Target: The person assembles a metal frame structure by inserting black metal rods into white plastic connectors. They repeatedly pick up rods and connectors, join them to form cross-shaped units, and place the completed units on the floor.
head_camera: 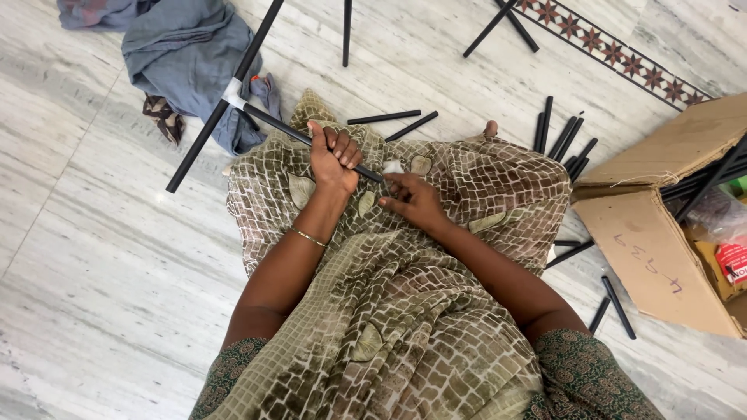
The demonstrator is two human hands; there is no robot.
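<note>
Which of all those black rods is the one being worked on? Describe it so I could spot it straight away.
Start at the patterned olive cloth over the person's lap. The left hand grips a black rod lying across it. Unlike the loose rods on the floor, it plugs into a white connector.

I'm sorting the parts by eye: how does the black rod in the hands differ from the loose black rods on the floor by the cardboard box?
The held rod is gripped by the left hand, lies across the lap, and joins a white connector. The loose rods look shorter, lie untouched, and show no connectors. Both are slim and black.
</note>
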